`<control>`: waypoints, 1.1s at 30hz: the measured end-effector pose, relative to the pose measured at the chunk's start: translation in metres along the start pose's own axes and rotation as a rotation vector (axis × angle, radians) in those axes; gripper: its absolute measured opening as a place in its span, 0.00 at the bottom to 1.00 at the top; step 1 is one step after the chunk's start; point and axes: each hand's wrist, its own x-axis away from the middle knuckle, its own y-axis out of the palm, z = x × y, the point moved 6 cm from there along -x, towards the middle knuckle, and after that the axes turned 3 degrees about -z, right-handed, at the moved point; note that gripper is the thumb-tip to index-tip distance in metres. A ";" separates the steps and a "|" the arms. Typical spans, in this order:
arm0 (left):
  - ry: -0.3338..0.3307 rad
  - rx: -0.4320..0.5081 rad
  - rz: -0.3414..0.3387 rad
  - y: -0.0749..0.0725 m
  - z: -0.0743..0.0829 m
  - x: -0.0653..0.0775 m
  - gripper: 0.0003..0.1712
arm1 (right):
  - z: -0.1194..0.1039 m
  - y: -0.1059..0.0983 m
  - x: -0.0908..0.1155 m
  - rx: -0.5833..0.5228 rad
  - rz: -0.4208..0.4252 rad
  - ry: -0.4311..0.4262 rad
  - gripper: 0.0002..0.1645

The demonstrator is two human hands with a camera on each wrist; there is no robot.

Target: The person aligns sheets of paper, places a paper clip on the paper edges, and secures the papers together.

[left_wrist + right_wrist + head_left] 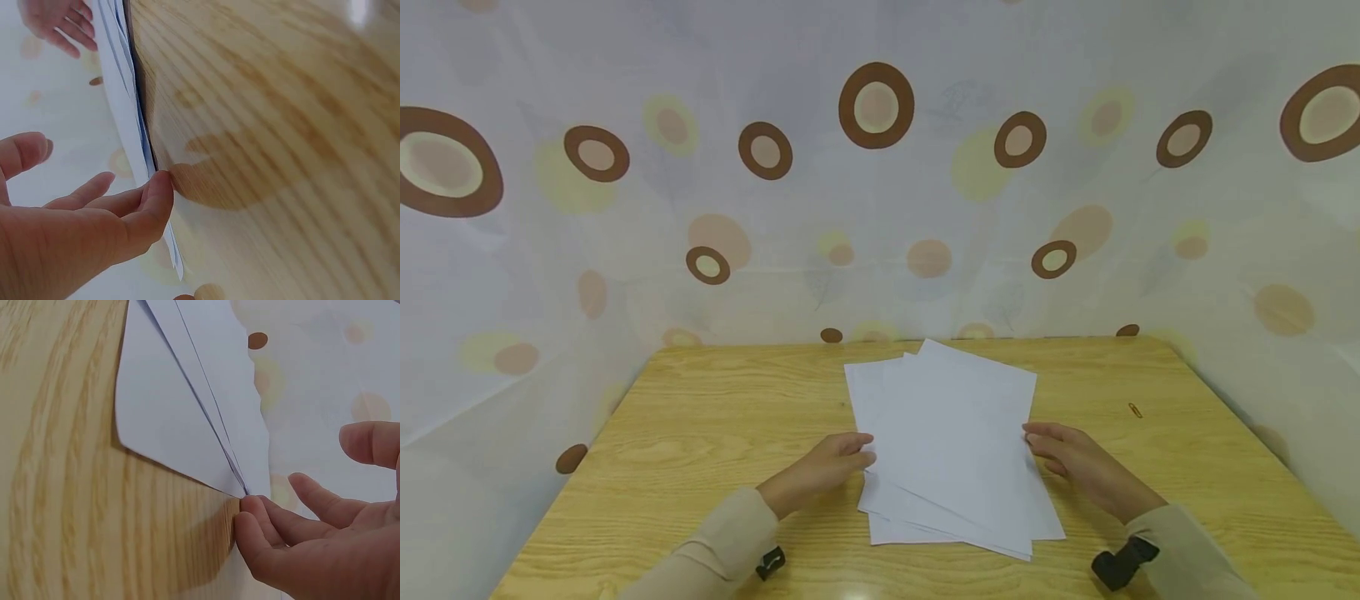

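Several loose white paper sheets (951, 442) lie in an uneven, fanned stack on the wooden table, their corners sticking out at different angles. At the stack's left edge, my left hand (820, 472) touches the sheets with its fingertips. My right hand (1086, 467) is opposite, with fingertips against the right edge. In the left wrist view, the left hand's fingers (153, 206) meet the edge of the paper (119, 81), thumb apart. The right wrist view has the right hand's fingertips (253, 515) at the edges of the sheets (169, 419), thumb held away.
A small orange paper clip (1135, 410) lies on the table (722, 400), to the right of the stack. Behind and beside the table hangs a pale curtain (820, 200) with brown rings and dots. Black straps with buckles (1123, 562) are at both wrists.
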 end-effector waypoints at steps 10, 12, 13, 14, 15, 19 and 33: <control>-0.005 0.009 -0.015 0.003 -0.001 0.001 0.29 | -0.005 0.005 0.002 -0.020 -0.010 -0.039 0.35; -0.001 0.012 -0.023 0.004 0.000 0.002 0.29 | -0.005 0.005 0.002 -0.024 -0.007 -0.039 0.35; 0.000 0.017 -0.028 0.004 0.000 0.002 0.29 | -0.005 0.005 0.003 -0.026 -0.005 -0.039 0.35; 0.000 0.025 -0.032 0.005 0.001 0.003 0.29 | -0.005 0.005 0.003 -0.031 -0.002 -0.038 0.34; -0.001 0.027 -0.035 0.005 0.001 0.004 0.29 | -0.005 0.006 0.003 -0.036 -0.001 -0.038 0.34; -0.007 0.040 -0.044 0.008 0.004 0.006 0.28 | -0.004 0.006 0.003 -0.058 0.009 -0.039 0.34; 0.009 0.017 0.005 0.010 0.008 0.007 0.23 | -0.003 0.008 0.002 -0.080 0.029 -0.031 0.34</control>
